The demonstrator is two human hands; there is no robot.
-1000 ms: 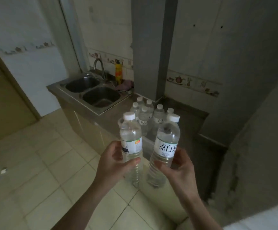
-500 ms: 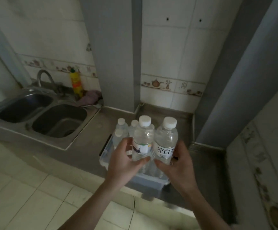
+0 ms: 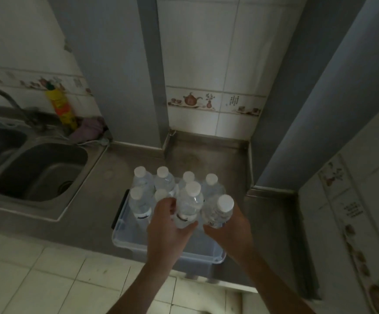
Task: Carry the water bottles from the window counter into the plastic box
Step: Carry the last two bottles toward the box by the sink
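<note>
A clear plastic box (image 3: 125, 236) sits on the steel counter at its front edge. Several white-capped water bottles (image 3: 141, 200) stand upright in its far half. My left hand (image 3: 166, 230) grips one clear water bottle (image 3: 189, 206) upright over the box's middle. My right hand (image 3: 231, 232) grips a second water bottle (image 3: 219, 214) just to the right, tilted slightly. Both held bottles hover above the box's near half, close beside the standing bottles.
A double steel sink (image 3: 39, 171) with a tap (image 3: 0, 98) lies left of the box. A yellow bottle (image 3: 61, 107) and a purple cloth (image 3: 89, 130) stand behind it. Grey pillars (image 3: 125, 71) rise behind and to the right. Pale floor tiles (image 3: 48, 279) lie below.
I have come closer to the counter and the view has tipped down. Both hands have carried their bottles forward and lower, over the box.
</note>
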